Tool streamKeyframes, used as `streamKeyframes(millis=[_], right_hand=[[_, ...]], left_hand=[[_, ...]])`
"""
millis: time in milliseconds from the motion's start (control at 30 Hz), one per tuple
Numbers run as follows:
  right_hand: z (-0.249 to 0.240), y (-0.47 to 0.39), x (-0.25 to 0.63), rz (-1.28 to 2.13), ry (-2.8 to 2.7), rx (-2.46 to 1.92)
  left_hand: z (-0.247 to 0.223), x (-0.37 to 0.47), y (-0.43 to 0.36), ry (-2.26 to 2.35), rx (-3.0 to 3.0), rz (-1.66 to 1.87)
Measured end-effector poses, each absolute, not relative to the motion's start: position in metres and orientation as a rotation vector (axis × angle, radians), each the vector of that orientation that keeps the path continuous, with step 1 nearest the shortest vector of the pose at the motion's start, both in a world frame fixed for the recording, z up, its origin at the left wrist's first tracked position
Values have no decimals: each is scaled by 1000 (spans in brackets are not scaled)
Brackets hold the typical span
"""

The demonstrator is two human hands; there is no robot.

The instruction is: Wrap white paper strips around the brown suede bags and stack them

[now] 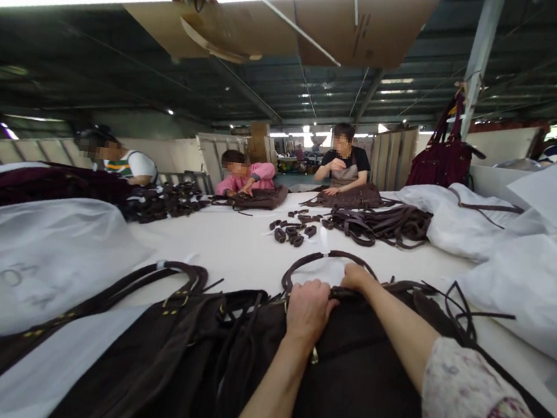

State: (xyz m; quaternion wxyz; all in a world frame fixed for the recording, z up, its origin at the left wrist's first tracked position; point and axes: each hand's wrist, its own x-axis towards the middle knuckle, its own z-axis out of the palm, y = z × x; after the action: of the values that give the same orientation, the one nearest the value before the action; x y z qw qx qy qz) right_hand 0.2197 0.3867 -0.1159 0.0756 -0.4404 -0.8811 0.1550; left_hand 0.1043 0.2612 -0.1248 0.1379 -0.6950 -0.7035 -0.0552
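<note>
A large dark brown bag (364, 380) lies in front of me, its top edge facing away. My left hand (308, 310) is closed on that top edge, fingers folded over it, near a small zip pull. Just to the right, my right hand (358, 278) reaches over the far side of the edge beside the looped handle (323, 254); its fingertips are hidden behind the bag. Another dark brown bag (142, 348) with brass fittings and a white sheet (60, 358) lies on the left.
Across the white table (215, 235) are small rolled straps (296, 234), a strap pile (387, 223) and another dark pile (168, 202). Plastic-wrapped bundles (36, 262) lie at both sides. Several people work beyond; a maroon bag (442, 164) hangs from a post.
</note>
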Motion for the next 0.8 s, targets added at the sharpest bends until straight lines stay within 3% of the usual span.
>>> streamKeyframes(millis=[167,333,467,600,800], right_hand=[[-123,391,230,458,-2601,-1407],[-80,348,271,399,-2568,-1335],[-40,267,350,761,-2786,-925],[-34,148,427,1139,-2938,-518],[-80,28,468,528,-3029,-565]], left_hand=[[-134,100,278,-2053,-2070,-96],[-128,110,285,-2097,-2054,-65],[-117,130,274,-2141,-2016,-72],[-106,153,250,-2177,-2066,-12],[-81,185,184,-2115,-2410,166]])
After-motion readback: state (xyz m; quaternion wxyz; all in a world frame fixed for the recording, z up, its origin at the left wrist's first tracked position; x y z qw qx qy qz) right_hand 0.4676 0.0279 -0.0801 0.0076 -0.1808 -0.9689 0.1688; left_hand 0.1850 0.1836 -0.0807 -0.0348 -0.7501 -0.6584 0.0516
